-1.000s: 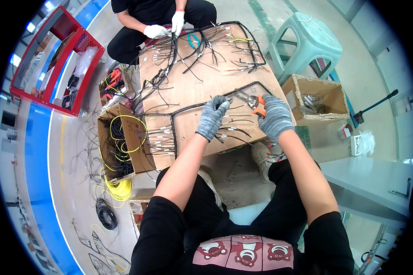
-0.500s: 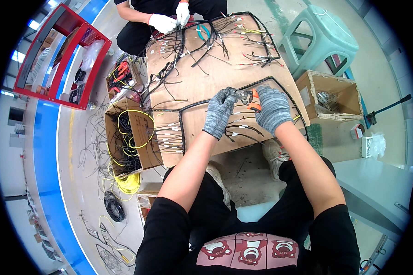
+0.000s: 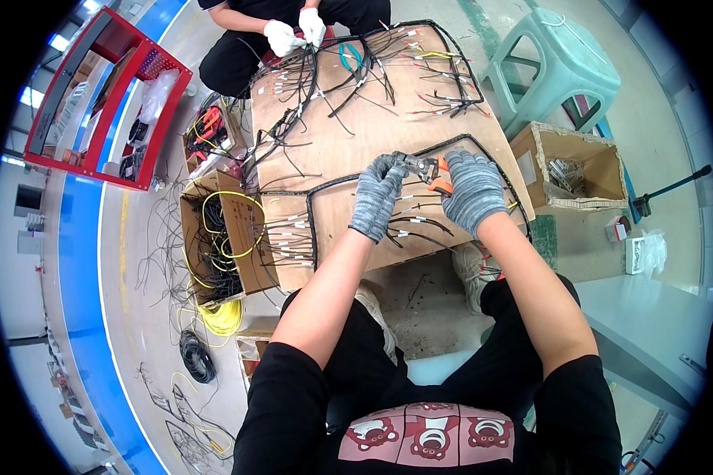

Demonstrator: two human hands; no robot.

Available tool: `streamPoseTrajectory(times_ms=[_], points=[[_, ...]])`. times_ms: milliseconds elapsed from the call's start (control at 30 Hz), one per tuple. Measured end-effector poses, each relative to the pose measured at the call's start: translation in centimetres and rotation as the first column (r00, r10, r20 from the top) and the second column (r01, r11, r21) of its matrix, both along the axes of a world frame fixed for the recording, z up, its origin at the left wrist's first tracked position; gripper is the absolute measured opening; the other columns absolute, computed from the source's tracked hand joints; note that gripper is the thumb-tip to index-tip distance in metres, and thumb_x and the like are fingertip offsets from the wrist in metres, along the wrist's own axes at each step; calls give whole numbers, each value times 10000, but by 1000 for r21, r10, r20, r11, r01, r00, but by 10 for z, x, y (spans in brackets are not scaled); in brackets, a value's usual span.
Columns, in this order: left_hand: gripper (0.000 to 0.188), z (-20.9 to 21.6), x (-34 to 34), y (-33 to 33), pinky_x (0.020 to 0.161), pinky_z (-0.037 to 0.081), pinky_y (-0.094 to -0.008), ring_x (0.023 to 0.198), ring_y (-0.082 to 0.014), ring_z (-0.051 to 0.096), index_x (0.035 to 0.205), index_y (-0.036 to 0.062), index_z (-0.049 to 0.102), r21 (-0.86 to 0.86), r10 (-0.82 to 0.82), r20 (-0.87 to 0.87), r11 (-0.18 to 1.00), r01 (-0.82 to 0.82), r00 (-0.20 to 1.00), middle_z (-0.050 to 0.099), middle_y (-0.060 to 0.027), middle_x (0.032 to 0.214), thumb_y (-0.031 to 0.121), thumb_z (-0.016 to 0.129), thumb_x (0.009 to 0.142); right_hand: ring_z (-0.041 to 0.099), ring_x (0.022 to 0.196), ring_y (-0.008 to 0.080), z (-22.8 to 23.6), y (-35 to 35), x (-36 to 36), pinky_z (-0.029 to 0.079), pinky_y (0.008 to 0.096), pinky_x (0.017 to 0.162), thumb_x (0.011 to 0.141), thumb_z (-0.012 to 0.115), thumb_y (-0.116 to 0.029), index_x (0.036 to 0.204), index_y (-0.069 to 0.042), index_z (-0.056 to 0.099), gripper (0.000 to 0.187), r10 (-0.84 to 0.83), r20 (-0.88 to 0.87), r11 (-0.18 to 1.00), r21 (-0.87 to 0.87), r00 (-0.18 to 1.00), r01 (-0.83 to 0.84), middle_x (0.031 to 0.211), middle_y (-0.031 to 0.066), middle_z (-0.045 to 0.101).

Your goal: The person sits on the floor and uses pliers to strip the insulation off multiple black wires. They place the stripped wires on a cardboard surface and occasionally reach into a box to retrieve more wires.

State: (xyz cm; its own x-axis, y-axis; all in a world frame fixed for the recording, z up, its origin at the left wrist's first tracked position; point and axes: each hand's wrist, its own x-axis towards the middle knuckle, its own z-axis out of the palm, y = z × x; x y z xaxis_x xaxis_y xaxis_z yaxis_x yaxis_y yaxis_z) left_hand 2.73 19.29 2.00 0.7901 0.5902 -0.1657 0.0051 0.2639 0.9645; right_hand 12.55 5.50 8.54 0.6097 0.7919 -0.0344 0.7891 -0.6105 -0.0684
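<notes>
My right hand (image 3: 475, 190), in a grey knit glove, is wrapped round the orange handles of a crimping tool (image 3: 443, 179) over the wooden board (image 3: 408, 131). The tool's metal head points left, toward my left hand (image 3: 378, 194). That hand, gloved alike, has its fingers pinched together close to the jaws. What they pinch is too small to make out, perhaps a wire end. Beneath both hands lies a black taped wire harness (image 3: 312, 229), its loose wires carrying white labels. Several black branch wires (image 3: 420, 228) spread out between my wrists.
Across the board a co-worker's white-gloved hands (image 3: 295, 36) work on another harness (image 3: 313, 83). Teal-handled pliers (image 3: 350, 57) lie there. Boxes of wire (image 3: 249, 237) stand left, a cardboard box (image 3: 570, 170) and a pale green stool (image 3: 566, 59) right. A red rack (image 3: 107, 103) is far left.
My hands and the crimping tool have barely moved. The co-worker's hands have shifted slightly, and the board with its harnesses sits a touch further left.
</notes>
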Motion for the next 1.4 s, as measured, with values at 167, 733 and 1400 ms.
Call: streamPoseTrajectory(times_ms=[167,733,1400], points=[[83,-1,1,0,481,351,-187,551,-33,392,895,47,572,40,19,-7,999,-19,1000,500,40,673,106,551,841,510,976,256,4,2,-1,392,411,842,683,640,-244,1083,-58,488,467,-14,-48,1000,-29,999,12,998,124,534],[106,-1,5,-1,525,371,-196,583,-45,417,903,27,582,74,12,-53,997,-8,998,543,23,697,96,549,830,582,825,337,-2,-3,9,467,397,726,695,593,-165,971,-16,488,331,-11,-281,1000,6,960,13,876,198,584],[65,-2,4,-3,524,336,-171,582,-30,386,857,67,579,199,6,26,980,-11,1000,494,49,676,125,549,852,538,712,254,14,-10,10,459,332,672,759,563,-128,1008,-9,489,285,-103,-368,992,26,924,121,829,136,556]])
